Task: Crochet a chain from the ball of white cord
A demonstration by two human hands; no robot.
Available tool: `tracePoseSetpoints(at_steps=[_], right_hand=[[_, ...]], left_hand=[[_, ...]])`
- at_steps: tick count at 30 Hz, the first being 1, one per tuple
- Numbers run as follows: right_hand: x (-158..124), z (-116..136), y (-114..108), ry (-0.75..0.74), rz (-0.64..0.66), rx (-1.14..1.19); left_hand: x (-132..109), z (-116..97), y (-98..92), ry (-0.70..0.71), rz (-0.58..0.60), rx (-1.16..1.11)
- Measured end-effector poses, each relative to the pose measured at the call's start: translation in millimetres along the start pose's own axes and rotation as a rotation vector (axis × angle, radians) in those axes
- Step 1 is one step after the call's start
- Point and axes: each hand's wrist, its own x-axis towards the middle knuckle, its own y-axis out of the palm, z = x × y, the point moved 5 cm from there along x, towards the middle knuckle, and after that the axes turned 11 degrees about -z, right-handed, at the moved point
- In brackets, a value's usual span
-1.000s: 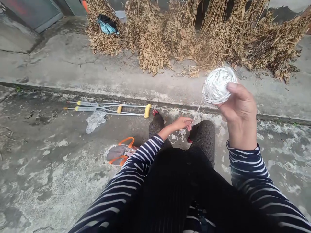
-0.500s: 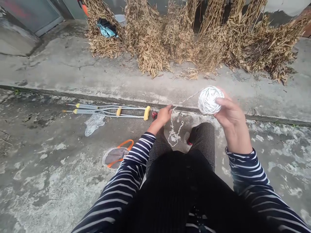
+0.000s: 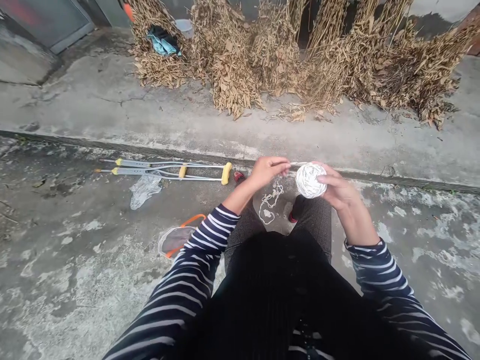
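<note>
A round ball of white cord [image 3: 310,181] is gripped in my right hand [image 3: 339,192], its thumb across the near face and the fingers behind. My left hand [image 3: 267,171] pinches the strand that runs from the top of the ball, a short way to the ball's left. Between my feet, a loose tangle of the same white cord [image 3: 270,202] lies on the concrete. How the strand passes through my left fingers is hidden.
A pair of crutches [image 3: 168,171] lies left of my feet, beside a clear plastic bag [image 3: 145,190]. Nearer me is a bag with orange straps [image 3: 176,241]. A low concrete step [image 3: 150,117] runs across, with dried plant bundles [image 3: 240,65] along the wall.
My right hand has brought the cord ball down and to the left. My left hand has shifted right and slightly up, so the two hands are closer together. The loose cord below has changed shape.
</note>
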Motion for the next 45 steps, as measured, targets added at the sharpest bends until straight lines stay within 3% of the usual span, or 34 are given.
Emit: tracePoseSetpoints(at_steps=[4,6,8,12,16,20,24,26,29,33,37,42,45], right_hand=[[-1.3,-6.9,7.0,0.032,0.094,-0.081],[-1.8,-7.2,15.0,0.016,0.156,-0.112],[-2.8,-4.5,22.5,-0.005,0.201,-0.105],[-4.5,3.6,23.9,-0.043,0.163,-0.074],[-9.6,10.2,10.6,-0.076,0.095,-0.085],[-25.5,24.3,7.1,-0.096,0.204,0.035],[-37.7,44.4,13.5,-0.173,0.290,0.134],[-33.6,46.4,14.6,-0.206,0.248,0.086],[-16.2,33.5,10.5,-0.160,0.112,-0.025],[1.9,8.5,4.7,-0.038,-0.006,-0.071],[1.9,3.4,7.3,-0.033,0.003,-0.074],[-6.0,10.3,8.4,-0.050,0.047,-0.090],[-9.6,12.3,5.3,-0.061,0.040,-0.103]], left_hand=[[13.9,-40.6,-26.1,0.313,-0.086,0.312],[22.1,-52.4,-25.6,0.407,-0.083,0.446],[29.6,-50.0,-19.6,0.420,-0.040,0.567],[34.3,-10.0,-12.1,0.277,0.049,0.749],[24.6,44.8,-23.9,0.066,0.033,0.872],[16.6,89.9,-32.7,-0.119,0.085,0.968],[17.9,107.2,-16.8,-0.202,0.201,0.961],[19.4,98.0,-5.7,-0.186,0.184,0.854],[15.5,61.4,6.1,-0.022,0.091,0.491],[-5.3,16.7,14.6,0.140,0.148,0.111],[-12.3,4.4,17.3,0.165,0.103,0.154],[-2.0,-8.7,20.4,0.306,0.086,0.337],[3.8,-22.5,12.3,0.355,0.073,0.389]])
